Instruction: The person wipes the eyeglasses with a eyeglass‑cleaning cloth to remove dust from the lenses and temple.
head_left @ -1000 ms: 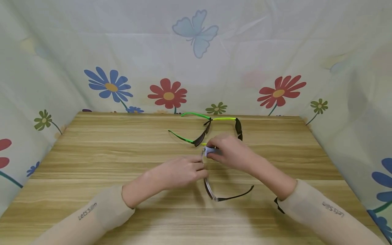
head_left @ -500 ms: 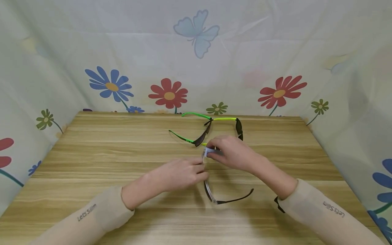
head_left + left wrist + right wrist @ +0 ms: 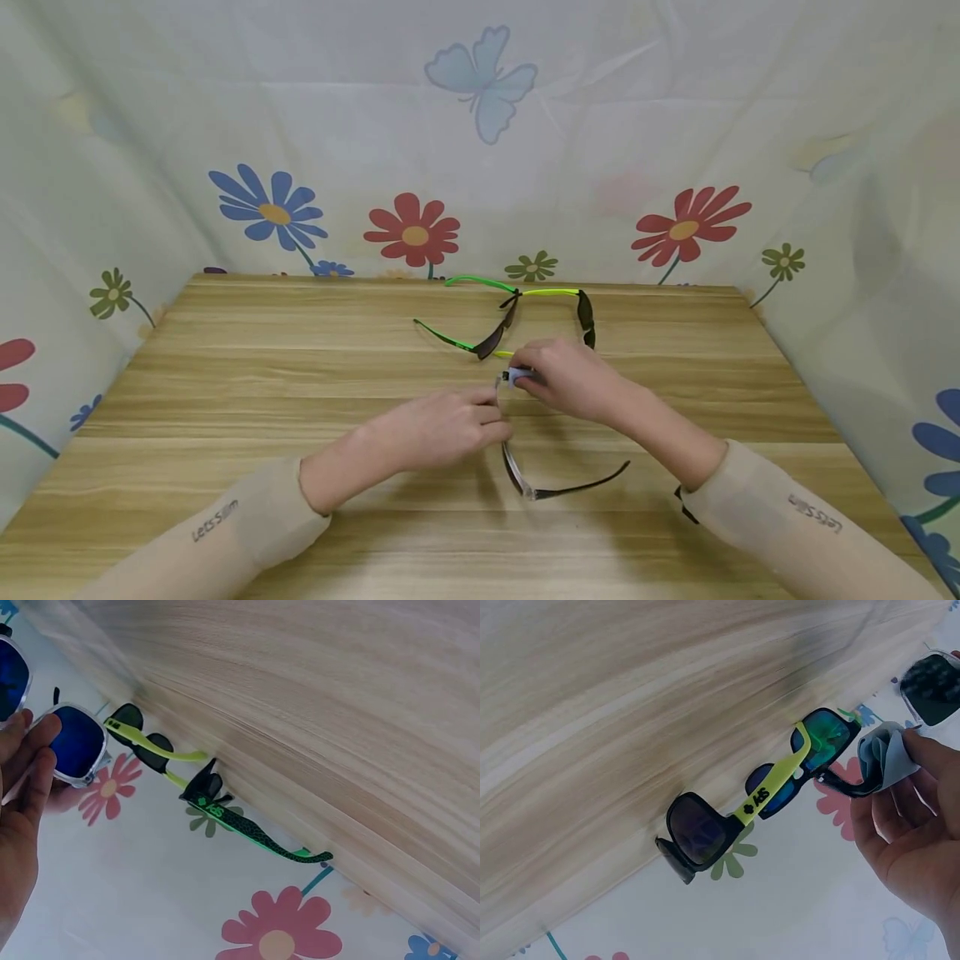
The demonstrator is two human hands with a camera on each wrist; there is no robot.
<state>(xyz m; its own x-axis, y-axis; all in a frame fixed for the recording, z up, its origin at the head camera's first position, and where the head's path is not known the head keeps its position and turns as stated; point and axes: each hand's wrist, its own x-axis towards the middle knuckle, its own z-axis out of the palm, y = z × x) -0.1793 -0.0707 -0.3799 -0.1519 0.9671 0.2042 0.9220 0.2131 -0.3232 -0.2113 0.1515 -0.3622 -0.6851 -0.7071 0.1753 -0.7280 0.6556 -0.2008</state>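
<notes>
Clear-framed sunglasses (image 3: 517,471) with black temples and blue mirrored lenses (image 3: 77,742) stand between the hands, just above or on the table; I cannot tell which. My left hand (image 3: 450,425) pinches their front around the bridge, its fingers (image 3: 37,761) against the lenses. A light blue cloth (image 3: 886,756) is pinched in my right hand (image 3: 566,379), wrapped around the far black temple (image 3: 847,784). The near temple (image 3: 585,483) sticks out unfolded to the right. Part of the cloth is hidden under the right fingers in the head view.
Behind the hands lie green-and-black sunglasses (image 3: 491,340) and yellow-and-black sunglasses (image 3: 586,310), close together with temples unfolded. A small dark object (image 3: 687,507) peeks out by the right sleeve. A flower-printed curtain (image 3: 337,108) borders the wooden table (image 3: 247,367).
My right hand and the cloth have slid slightly right and nearer along the far temple. The sunglasses have shifted a little, their near temple tip now further right. My left hand stays almost still.
</notes>
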